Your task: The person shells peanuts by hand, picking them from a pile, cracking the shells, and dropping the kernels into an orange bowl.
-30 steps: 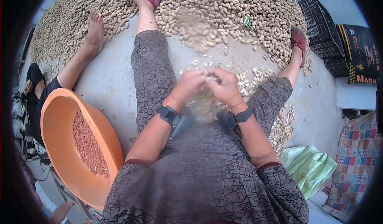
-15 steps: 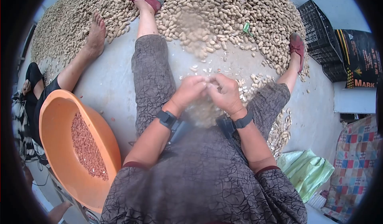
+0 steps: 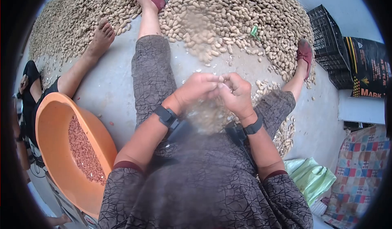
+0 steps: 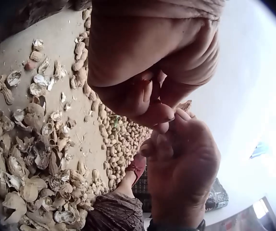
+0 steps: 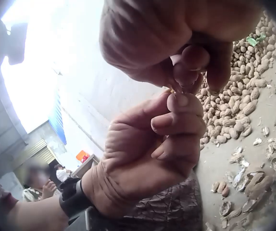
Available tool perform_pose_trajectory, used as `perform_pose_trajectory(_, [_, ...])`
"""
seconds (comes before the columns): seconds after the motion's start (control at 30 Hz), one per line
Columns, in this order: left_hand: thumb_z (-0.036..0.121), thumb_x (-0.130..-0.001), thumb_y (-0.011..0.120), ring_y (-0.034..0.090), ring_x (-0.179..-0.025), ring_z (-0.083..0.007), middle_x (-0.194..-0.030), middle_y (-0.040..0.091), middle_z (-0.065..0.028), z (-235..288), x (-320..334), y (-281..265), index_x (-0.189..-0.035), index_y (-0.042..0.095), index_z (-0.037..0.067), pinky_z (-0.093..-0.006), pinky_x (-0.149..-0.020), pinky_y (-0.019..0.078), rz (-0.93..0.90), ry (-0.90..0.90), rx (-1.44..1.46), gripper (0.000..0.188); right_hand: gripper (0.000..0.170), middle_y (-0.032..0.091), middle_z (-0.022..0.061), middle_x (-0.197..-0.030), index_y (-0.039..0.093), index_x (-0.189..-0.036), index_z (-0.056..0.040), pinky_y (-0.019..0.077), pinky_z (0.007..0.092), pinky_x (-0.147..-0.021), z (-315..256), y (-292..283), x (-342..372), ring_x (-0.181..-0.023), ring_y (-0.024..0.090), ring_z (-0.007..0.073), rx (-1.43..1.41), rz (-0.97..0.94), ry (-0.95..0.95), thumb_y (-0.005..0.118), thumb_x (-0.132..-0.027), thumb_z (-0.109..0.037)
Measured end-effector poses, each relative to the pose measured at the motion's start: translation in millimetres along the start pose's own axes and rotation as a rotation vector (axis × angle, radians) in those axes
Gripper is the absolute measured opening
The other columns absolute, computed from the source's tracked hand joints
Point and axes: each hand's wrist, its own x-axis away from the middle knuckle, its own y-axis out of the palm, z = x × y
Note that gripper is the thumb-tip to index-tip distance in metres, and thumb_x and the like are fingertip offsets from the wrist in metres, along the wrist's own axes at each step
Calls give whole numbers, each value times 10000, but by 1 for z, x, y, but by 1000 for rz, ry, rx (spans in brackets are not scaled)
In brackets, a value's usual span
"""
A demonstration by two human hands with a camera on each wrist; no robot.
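Grip: bare left hand (image 3: pixel 199 88) and bare right hand (image 3: pixel 237 95) meet at the fingertips, fingers curled, both pinching what looks like a small, tan, papery peanut pod (image 4: pixel 184 104). Only a sliver shows between the tips; the rest is hidden, so cannot tell whether it is split.

Placement: heap of pale, broken, empty peanut shells (image 4: pixel 42 173) directly below the grip; broad pile of whole, tan, unshelled peanuts (image 3: pixel 245 19) ahead of it; deep orange plastic basin (image 3: pixel 53 141) holding small reddish kernels (image 3: pixel 83 151), left of the grip and nearer the body.

Technique (judgement): press with thumb pads along the seam, then twist the halves apart; crushing would bruise the kernel. Best kept above the shells so husk drops there, with freed kernels cupped in the palm, clear of debris.
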Motion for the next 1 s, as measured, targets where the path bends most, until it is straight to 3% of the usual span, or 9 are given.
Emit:
perform_pose_trajectory(0.1, [122,-904,489,475,-569,-35,-734,581,-16,-1,-6,-2,-1053,609,-13,-157,-484,346,-40,62,22,234,79,623,19,-705,568,-906,28,427,188,-515,1,4,-3,-592,560,49,-301,57,274,559,-835,-7])
perform_pose_trajectory(0.2, [105,-909,483,463,-551,-30,-727,569,-2,5,-7,-8,-1068,599,-30,-149,-454,339,44,-13,103,239,75,618,13,-715,563,-902,34,420,172,-524,5,-4,-9,-595,545,34,-445,80,413,556,-858,-27])
perform_pose_trajectory(0.33, [98,-918,461,430,-518,-33,-698,535,6,-6,-11,-26,-1054,573,-42,-158,-415,309,329,-21,326,226,98,604,-5,-709,588,-876,22,411,173,-535,21,-12,-16,-599,520,24,-457,-2,438,584,-858,-74])
perform_pose_trajectory(0.4, [95,-920,453,421,-514,-33,-691,523,7,-9,-13,-31,-1050,563,-41,-161,-407,298,460,-42,457,217,118,592,-27,-704,621,-835,6,401,182,-540,27,-15,-24,-604,498,21,-90,-441,428,612,-850,-111])
perform_pose_trajectory(0.57, [41,-883,438,442,-536,-55,-698,522,-18,-12,-17,-37,-1049,540,-42,-172,-425,310,588,39,541,211,127,590,-22,-689,647,-844,-6,408,203,-557,64,6,-50,-634,504,38,50,-217,428,648,-820,-130])
perform_pose_trajectory(0.63, [31,-872,437,449,-540,-60,-700,522,-22,-12,-21,-39,-1044,543,-41,-172,-432,314,613,29,572,214,244,647,135,-780,639,-878,-24,471,361,-650,69,18,-65,-723,625,297,251,-171,321,640,-777,-246])
perform_pose_trajectory(0.77, [39,-875,450,463,-551,-59,-706,531,-18,-17,-25,-42,-1030,555,-40,-167,-450,320,612,24,577,204,246,640,155,-775,626,-890,-43,469,401,-653,87,49,-87,-754,622,332,425,-201,308,629,-775,-260])
perform_pose_trajectory(0.83, [55,-888,456,464,-552,-54,-705,535,-13,-20,-26,-44,-1024,562,-39,-166,-453,320,592,33,578,196,234,658,147,-773,647,-857,-52,491,379,-632,101,62,-90,-693,634,290,666,-217,206,669,-763,-266])
perform_pose_trajectory(1.0, [105,-929,468,458,-550,-40,-699,543,6,-22,-28,-40,-1013,578,-35,-164,-459,321,567,47,558,197,220,634,164,-738,630,-867,-50,483,417,-602,111,67,-82,-664,625,319,670,-170,184,630,-778,-251])
